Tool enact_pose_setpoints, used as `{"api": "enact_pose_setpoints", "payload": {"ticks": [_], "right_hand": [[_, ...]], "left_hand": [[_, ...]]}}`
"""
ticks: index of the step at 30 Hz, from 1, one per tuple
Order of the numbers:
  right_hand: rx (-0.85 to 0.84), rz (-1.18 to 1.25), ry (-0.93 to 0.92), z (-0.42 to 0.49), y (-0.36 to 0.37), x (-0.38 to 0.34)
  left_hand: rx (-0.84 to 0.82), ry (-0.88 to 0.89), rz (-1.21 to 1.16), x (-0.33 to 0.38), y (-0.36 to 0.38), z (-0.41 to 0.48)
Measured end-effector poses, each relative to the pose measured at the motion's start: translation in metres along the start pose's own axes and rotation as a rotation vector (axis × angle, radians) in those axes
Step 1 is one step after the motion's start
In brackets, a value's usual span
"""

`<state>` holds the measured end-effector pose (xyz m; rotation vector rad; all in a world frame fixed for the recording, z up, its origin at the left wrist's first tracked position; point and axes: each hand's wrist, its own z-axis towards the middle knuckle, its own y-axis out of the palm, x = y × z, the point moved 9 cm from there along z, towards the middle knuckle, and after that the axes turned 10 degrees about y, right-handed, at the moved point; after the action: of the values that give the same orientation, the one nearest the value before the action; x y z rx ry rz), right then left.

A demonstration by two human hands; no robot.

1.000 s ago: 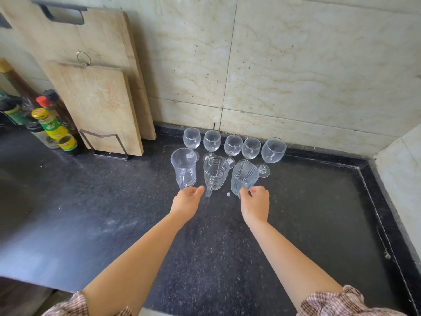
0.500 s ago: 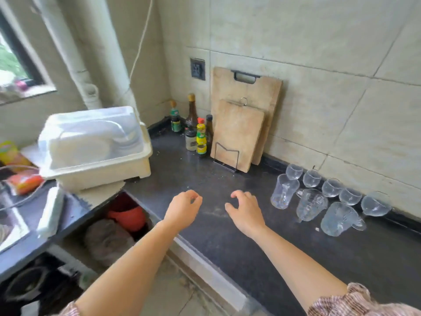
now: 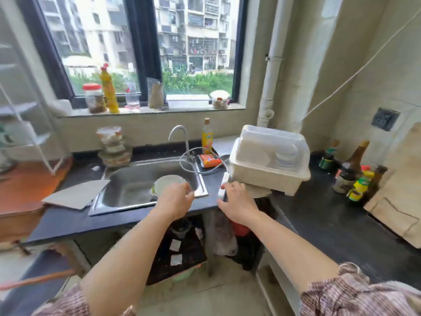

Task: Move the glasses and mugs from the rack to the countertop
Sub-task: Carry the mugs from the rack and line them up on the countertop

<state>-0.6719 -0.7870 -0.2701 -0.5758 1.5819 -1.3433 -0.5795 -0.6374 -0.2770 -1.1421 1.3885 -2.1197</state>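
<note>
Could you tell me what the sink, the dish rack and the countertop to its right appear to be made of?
The sink is probably brushed stainless steel: grey metal with soft reflections. The rack looks like plastic, opaque cream below, with a cloudy translucent lid through which dishes show faintly. The countertop is a dark, fairly matt slab, either stone or a stone look; I cannot tell which.
</note>
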Motion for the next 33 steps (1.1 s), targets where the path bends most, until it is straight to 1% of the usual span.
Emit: {"api": "enact_pose_setpoints", "payload": {"ticks": [3, 6, 9, 15, 20, 25, 30, 33], "right_hand": [[-0.013, -0.058, -0.149, 0.015, 0.016, -0.088], [-0.021, -0.079, -0.273, 0.031, 0.031, -0.169], [-0.055, -0.053, -0.367, 0.050, 0.047, -0.245], [-0.033, -0.069, -0.527, 0.099, 0.085, -0.391], [-0.045, -0.057, -0.608, 0.149, 0.117, -0.500], [-0.061, -0.057, -0.722, 0.180, 0.146, -0.597], [-0.119, -0.056, -0.754, 0.202, 0.185, -0.674], [-0.161, -0.045, -0.735, 0.216, 0.213, -0.712]], "left_hand": [[0.069, -0.108, 0.062, -0.068, -0.056, -0.015], [0.136, -0.176, 0.100, -0.128, -0.107, -0.026], [0.181, -0.244, 0.104, -0.185, -0.153, -0.029], [0.245, -0.340, 0.192, -0.302, -0.231, -0.012], [0.254, -0.434, 0.212, -0.399, -0.284, 0.010], [0.306, -0.525, 0.194, -0.489, -0.332, 0.014], [0.373, -0.606, 0.140, -0.567, -0.363, 0.013], [0.382, -0.633, 0.094, -0.611, -0.374, 0.021]]}}
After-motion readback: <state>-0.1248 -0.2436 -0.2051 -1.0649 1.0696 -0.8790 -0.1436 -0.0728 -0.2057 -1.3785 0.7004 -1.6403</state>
